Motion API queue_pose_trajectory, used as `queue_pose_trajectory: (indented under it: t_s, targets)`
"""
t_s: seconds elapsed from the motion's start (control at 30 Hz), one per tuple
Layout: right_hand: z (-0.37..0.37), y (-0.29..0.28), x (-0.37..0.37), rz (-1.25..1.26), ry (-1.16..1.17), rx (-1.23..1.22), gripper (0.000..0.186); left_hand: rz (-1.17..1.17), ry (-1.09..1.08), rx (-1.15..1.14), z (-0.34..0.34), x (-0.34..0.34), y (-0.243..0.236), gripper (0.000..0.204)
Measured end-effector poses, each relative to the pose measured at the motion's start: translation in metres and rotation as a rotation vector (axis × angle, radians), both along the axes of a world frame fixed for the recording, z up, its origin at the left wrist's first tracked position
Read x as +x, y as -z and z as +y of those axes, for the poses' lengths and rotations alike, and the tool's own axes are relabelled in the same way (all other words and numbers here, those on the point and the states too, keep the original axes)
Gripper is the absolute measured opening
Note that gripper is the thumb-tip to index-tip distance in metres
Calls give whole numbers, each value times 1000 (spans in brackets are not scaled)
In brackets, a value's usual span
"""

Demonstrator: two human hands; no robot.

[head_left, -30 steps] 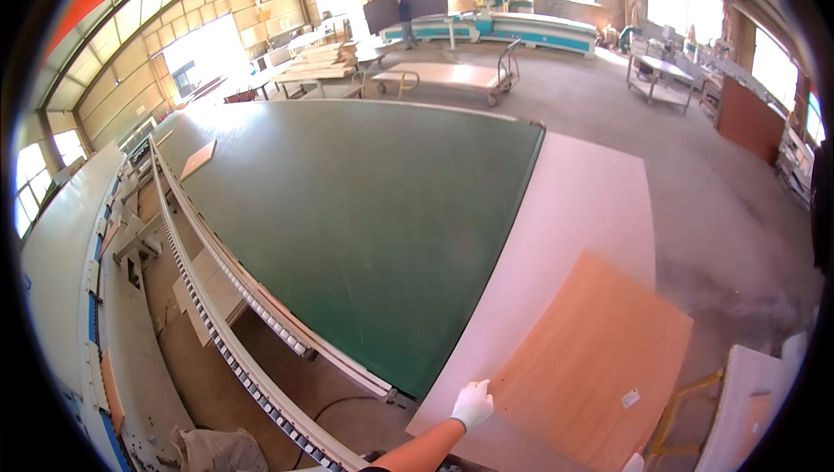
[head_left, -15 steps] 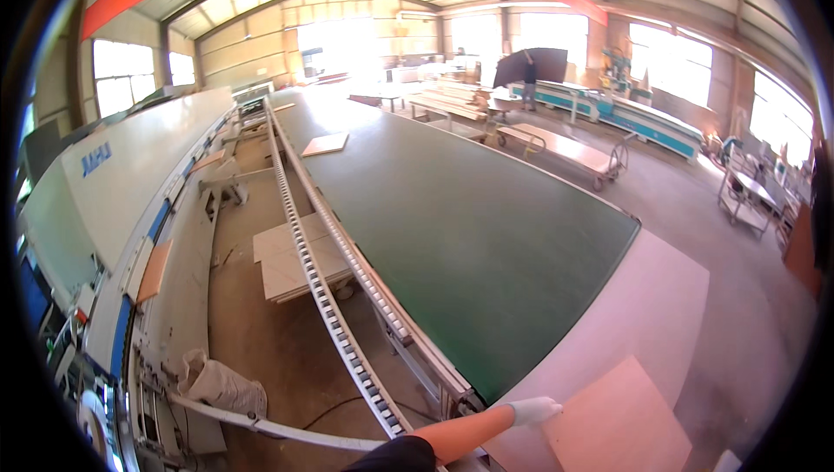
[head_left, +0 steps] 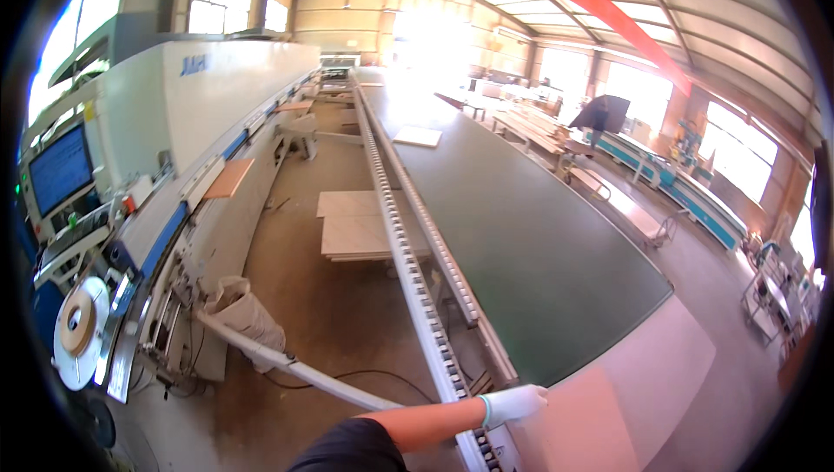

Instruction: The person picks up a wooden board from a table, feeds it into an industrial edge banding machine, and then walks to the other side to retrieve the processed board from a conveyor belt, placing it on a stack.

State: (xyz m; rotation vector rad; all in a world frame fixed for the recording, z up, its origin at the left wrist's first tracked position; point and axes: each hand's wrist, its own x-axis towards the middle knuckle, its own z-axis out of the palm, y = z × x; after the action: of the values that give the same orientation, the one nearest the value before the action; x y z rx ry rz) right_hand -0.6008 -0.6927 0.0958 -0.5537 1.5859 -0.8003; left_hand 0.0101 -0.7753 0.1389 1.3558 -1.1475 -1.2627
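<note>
So the left hand, in a white glove, is at the near-left end of the pale tabletop, with its fingers reaching onto the left side of a pinkish-tan panel. Can't tell if it's really clamped on or just resting there, since the fingertips blur into the board and the thumb's hidden. Right hand is out of view, so no clue what that one's doing. The panel lies on the near part of the tabletop, its lower end cut off by the picture. Having a hand on the side makes sense to me: probably easier to steady a broad board there than from its middle. The tabletop sits right off the near edge of the green belt, I'd guess so there's flat support beyond the belt. Along the belt's left side, the roller rail looks meant to let boards slide with little drag. A small pale panel lies near the belt's far-left edge, and a brown panel sticks out from the long machine, presumably held flat by its blue-edged track.
</note>
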Motion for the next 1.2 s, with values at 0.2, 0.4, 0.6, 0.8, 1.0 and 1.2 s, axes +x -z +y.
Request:
queue_pose_trajectory:
  t_s: [0.2, 0.4, 0.6, 0.8, 1.0, 1.2]
  targets:
    - [20, -87, 150, 52, -261, -286, 33, 168, -227, -111, 209, 79, -52, 54]
    - [44, -154, 267, -108, -767, -526, 36, 501, -731, -35, 458, 76, 15, 52]
    - [96, -174, 398, 417, -1372, -887, 44, 633, -1553, 350, 564, 59, 87, 55]
    - [146, -112, 471, 399, -1625, -1030, 39, 524, -2096, 142, 699, -41, 129, 56]
    - [177, -34, 531, 82, -1866, -1028, 28, 552, -2428, 170, 769, -141, 125, 55]
    - [213, -12, 581, -33, -2016, -957, 23, 568, -2537, 271, 789, -187, 135, 52]
